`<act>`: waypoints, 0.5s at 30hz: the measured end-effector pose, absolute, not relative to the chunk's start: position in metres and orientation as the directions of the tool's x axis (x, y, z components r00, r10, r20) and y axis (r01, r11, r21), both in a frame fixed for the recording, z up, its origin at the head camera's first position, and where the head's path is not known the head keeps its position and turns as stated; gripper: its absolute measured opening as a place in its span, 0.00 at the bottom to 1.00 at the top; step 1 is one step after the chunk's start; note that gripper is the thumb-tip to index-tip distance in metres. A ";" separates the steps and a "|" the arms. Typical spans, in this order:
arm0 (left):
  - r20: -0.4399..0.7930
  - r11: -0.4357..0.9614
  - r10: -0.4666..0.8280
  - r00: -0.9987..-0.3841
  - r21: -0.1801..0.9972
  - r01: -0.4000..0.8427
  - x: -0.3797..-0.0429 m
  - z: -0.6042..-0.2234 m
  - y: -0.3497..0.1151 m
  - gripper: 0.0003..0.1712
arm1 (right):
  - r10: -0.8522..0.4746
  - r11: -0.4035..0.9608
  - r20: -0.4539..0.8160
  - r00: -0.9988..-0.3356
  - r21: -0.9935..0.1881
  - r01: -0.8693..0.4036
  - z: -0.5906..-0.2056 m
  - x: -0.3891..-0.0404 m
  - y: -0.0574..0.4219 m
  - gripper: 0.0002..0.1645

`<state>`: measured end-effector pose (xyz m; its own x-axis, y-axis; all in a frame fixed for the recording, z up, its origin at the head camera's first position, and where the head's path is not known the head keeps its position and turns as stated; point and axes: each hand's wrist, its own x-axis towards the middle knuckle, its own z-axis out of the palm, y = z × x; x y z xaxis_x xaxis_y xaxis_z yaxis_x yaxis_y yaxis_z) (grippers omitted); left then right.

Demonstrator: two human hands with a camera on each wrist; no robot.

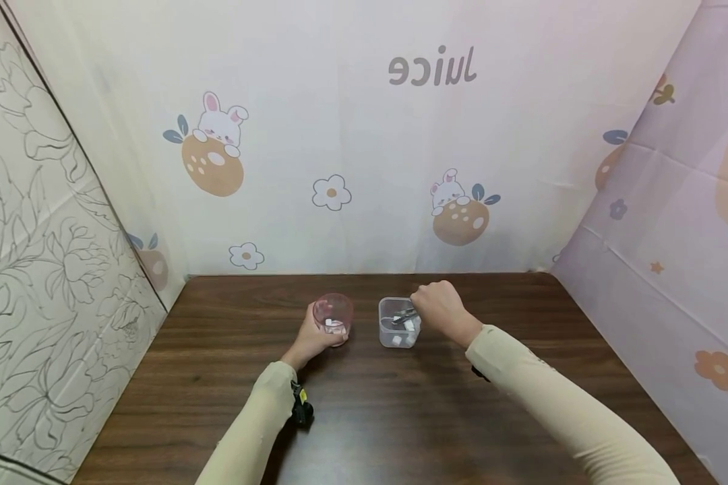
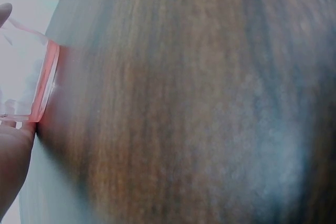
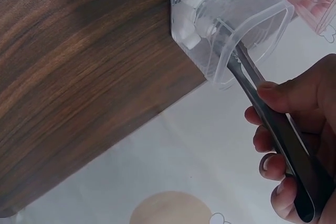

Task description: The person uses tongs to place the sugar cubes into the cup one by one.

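My right hand [image 1: 439,306] grips a pair of metal tongs [image 3: 273,119], thumb on one arm and fingers curled round the other. The tips of the tongs reach down inside a clear square plastic container [image 1: 394,341], among several white cubes [image 3: 185,24]. Left of it, my left hand [image 1: 311,339] holds a pinkish transparent cup [image 1: 334,306] round its side, with a few white pieces [image 1: 334,326] at its bottom. In the left wrist view the cup's pink base [image 2: 47,80] stands at the wood, and only part of the hand shows.
Both vessels stand toward the back of a dark wood table [image 1: 376,417]. A printed curtain [image 1: 364,135] hangs right behind the table's rear edge, with more cloth along both sides. A black wrist device [image 1: 302,407] sits on the left sleeve.
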<state>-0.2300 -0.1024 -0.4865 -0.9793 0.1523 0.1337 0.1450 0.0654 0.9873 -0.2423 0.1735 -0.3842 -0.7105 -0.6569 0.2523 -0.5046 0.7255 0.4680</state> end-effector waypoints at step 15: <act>0.117 0.088 0.154 -0.981 0.987 0.131 -0.229 -0.485 -0.103 0.51 | -0.654 0.725 0.240 -0.717 0.470 -0.504 -0.391 -0.244 0.174 0.14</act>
